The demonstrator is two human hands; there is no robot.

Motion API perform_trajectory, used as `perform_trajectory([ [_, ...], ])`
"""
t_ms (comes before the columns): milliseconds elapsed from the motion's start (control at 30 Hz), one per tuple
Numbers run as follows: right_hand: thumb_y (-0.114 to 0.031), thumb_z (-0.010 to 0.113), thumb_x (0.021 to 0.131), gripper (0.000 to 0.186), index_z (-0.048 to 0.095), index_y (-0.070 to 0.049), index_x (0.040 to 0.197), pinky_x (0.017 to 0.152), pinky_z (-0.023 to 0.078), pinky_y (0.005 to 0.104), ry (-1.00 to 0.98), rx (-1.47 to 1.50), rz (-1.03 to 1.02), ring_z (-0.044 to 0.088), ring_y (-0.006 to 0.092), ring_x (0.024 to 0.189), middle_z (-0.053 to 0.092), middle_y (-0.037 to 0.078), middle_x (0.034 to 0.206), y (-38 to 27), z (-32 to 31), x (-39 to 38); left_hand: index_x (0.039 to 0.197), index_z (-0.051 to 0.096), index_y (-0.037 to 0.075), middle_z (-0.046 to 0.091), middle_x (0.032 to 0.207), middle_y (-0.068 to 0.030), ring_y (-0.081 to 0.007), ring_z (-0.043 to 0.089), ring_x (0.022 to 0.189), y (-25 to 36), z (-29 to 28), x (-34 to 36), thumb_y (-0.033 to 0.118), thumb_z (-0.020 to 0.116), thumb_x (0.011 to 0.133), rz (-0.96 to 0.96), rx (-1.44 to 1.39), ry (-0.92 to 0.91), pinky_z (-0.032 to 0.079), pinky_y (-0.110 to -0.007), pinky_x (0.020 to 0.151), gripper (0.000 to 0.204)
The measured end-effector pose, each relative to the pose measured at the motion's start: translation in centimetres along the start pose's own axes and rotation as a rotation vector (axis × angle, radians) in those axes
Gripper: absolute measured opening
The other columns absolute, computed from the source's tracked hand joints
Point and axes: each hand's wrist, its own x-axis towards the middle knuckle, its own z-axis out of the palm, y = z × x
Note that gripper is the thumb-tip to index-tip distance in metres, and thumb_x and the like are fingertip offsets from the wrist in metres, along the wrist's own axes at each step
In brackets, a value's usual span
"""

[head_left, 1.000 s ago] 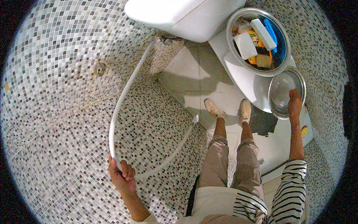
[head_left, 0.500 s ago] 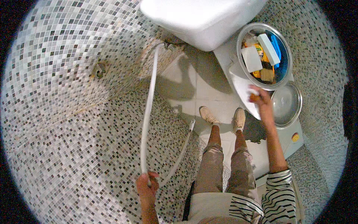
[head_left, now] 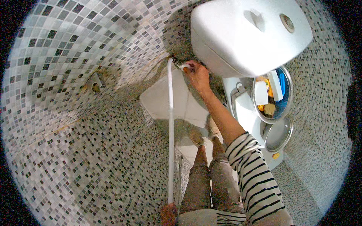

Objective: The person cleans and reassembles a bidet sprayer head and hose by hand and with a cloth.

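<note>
My left hand, at the bottom edge, is closed on a long white hose, which runs almost straight up to a metal valve low on the mosaic wall. My right hand has its fingers closed on a small white fitting at that valve, partly covered by them. Just right of the hand is the white toilet cistern.
Right of my arm, a metal bowl holding white blocks, a brush, yellow and blue items sits on a white ledge, beside a shallow metal bowl. A yellow piece lies below them. A wall fixture is at left.
My right hand has moved from the shallow bowl up and left to the valve and gripped the fitting. My left hand has moved right and down with the hose. The view has shifted, showing more cistern.
</note>
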Motion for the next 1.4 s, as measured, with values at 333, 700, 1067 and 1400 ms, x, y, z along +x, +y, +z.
perform_trajectory([
  [333,-0.01,0.055,0.081,0.018,0.06,-0.009,0.098,0.078,0.044,0.0359,-0.06,-0.018,-0.064,0.058,0.0298,0.085,0.062,0.014,0.093,1.1,8.3,4.5,0.082,0.054,0.002,0.053,0.069,-0.0034,-0.0121,0.049,0.058,3.5,4.3,0.1,0.028,0.055,0.085,-0.159,0.246,-0.029,0.041,-0.024,0.054,0.026],
  [700,0.001,0.055,0.076,0.018,0.058,-0.007,0.091,0.079,0.044,0.0351,-0.404,0.041,-0.169,0.054,0.0295,0.088,0.059,0.012,0.093,1.8,6.4,7.5,0.085,0.054,0.004,0.054,0.07,-0.0043,-0.0137,0.049,0.058,3.7,6.8,0.1,0.029,0.054,0.085,-0.216,0.272,-0.092,0.041,-0.026,0.054,0.025],
  [1067,0.01,0.054,0.071,0.026,0.058,-0.007,0.091,0.08,0.043,0.0333,-0.465,0.0,-0.217,0.053,0.0303,0.09,0.056,0.013,0.092,1.6,4.3,7.4,0.087,0.055,0.005,0.054,0.071,-0.0051,-0.0154,0.05,0.058,3.3,6.9,0.3,0.03,0.053,0.085,-0.219,0.261,-0.135,0.041,-0.028,0.054,0.025],
  [1400,0.0,0.052,0.079,0.014,0.058,-0.005,0.091,0.077,0.043,0.035,-0.456,-0.072,-0.254,0.056,0.0296,0.084,0.058,0.014,0.09,-0.2,4.2,7.0,0.09,0.055,0.007,0.055,0.073,-0.006,-0.0169,0.05,0.058,2.5,6.8,0.3,0.031,0.051,0.086,-0.232,0.261,-0.149,0.042,-0.029,0.054,0.025],
])
